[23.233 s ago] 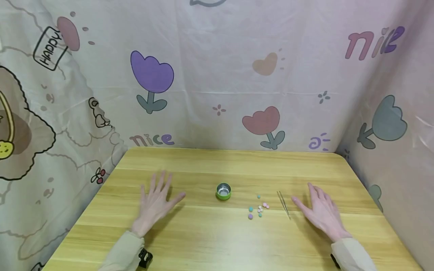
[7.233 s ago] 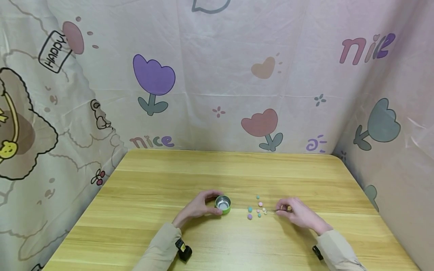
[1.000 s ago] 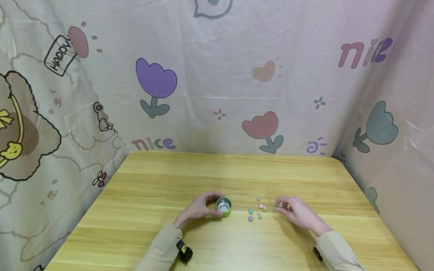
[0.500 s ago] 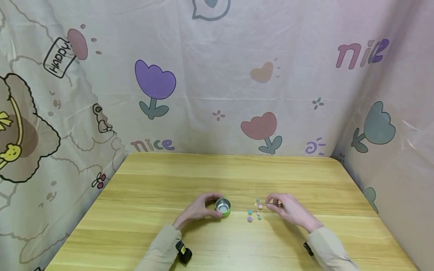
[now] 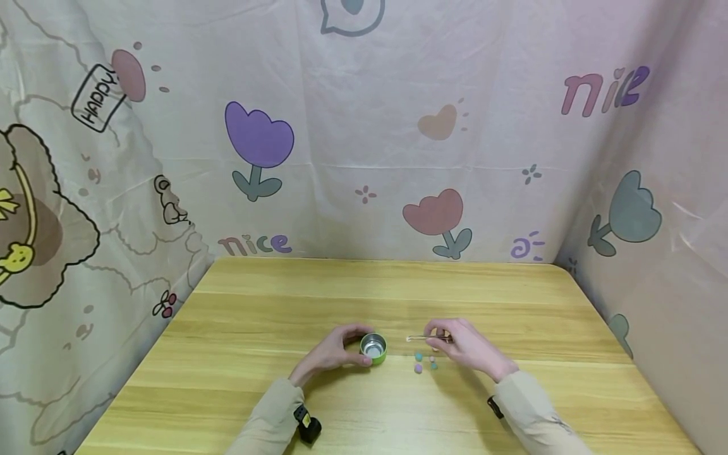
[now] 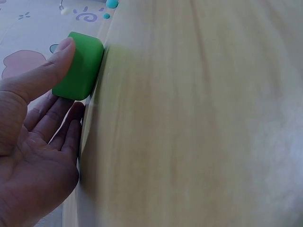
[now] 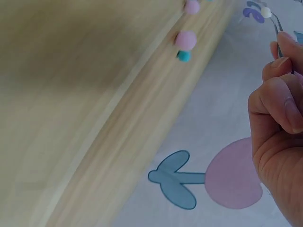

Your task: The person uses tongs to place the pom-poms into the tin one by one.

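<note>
A small round green tin (image 5: pixel 373 349), silver inside and without a lid, stands on the table. My left hand (image 5: pixel 335 349) grips it from the left, thumb on the near side and fingers behind; the left wrist view shows the thumb on its green wall (image 6: pixel 81 66). My right hand (image 5: pixel 463 344) pinches metal tweezers (image 5: pixel 423 337), which point left toward the tin. At the tweezers' tips sits a small white ball (image 7: pixel 266 12), held above the table in the right wrist view. Below the tweezers lie a blue ball (image 5: pixel 418 357), a purple ball (image 5: pixel 418 368) and other small balls.
The wooden table (image 5: pixel 256 303) reaches back to a printed cloth (image 5: pixel 352 126) that hangs behind it and along both sides. A pink ball (image 7: pixel 185 40) and a teal ball (image 7: pixel 184 56) lie close together in the right wrist view.
Over the last second my right hand has moved left and lifted the white ball away from the other balls with the tweezers. My left hand has stayed on the tin.
</note>
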The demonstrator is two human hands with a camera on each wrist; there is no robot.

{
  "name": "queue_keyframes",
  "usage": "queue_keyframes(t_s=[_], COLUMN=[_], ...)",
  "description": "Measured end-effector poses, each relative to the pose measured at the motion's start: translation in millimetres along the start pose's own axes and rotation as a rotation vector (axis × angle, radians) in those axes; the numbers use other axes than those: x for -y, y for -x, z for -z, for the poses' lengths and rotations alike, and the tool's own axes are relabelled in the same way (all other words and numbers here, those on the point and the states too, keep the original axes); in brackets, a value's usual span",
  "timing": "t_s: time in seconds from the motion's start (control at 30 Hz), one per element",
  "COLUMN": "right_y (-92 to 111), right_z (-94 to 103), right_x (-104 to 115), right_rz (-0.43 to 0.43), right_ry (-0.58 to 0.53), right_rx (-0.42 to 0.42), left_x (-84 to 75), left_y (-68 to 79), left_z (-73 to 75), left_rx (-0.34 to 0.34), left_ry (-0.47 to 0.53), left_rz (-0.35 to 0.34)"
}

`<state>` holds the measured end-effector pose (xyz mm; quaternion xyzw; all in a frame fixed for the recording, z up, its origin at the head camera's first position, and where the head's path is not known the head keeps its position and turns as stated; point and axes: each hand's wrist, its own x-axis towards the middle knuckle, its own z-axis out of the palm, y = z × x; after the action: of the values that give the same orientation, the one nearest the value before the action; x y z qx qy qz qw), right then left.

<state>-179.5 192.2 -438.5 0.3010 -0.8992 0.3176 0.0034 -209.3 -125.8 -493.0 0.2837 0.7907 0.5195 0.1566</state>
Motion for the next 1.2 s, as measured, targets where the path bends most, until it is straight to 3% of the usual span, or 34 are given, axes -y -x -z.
queue_keyframes(t_s=[0.4,1.2], right_y=[-17.8,-41.2], right_z=[-11.4,-29.4], right_x=[10.2,21.7], right_rz=[0.065,0.065], right_ry=[0.007,-0.032], right_rx=[0.016,0.066], left_x=[-0.8,-0.9], left_y=[1.4,-0.3], left_z=[-0.5,-0.3], left_rx=[0.0,0.006], left_ry=[0.022,0.022], left_rz=[0.008,0.011])
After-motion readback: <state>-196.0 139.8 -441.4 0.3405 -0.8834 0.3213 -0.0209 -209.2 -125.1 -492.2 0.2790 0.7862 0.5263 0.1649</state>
